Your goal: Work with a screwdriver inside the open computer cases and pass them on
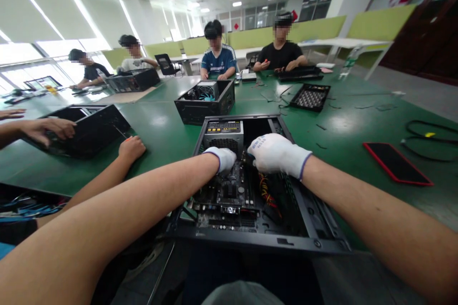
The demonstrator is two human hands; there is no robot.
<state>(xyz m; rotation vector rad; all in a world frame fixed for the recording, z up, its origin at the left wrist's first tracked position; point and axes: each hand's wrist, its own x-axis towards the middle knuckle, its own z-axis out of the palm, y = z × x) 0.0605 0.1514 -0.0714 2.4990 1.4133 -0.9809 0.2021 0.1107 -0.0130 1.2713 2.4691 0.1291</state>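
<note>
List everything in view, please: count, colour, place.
Near case: one, black, foreground centre
Power supply: one, grey, in near case
Motherboard: one, dark, in near case
Cables: several, multicoloured, in near case
Other cases: three, black, left and centre
Patterned panel: one, black and grey, right
Red-edged panel: one, black, right
Cord: one, black, far right
Work surface: one, green, under cases
Co-workers: four, mixed clothing, background
Others' hands: three, ungloved, left
Left hand: one, white glove, above motherboard
Right hand: one, white glove, above near case

The person's left hand (225,159) and right hand (270,152) are wearing snug white fabric gloves (281,152) with thin purple-blue cuff edging (304,165); blue printed lettering (263,141) (too small to read) is marking the right one's back, while bare forearms (358,195) are showing beyond.
</note>
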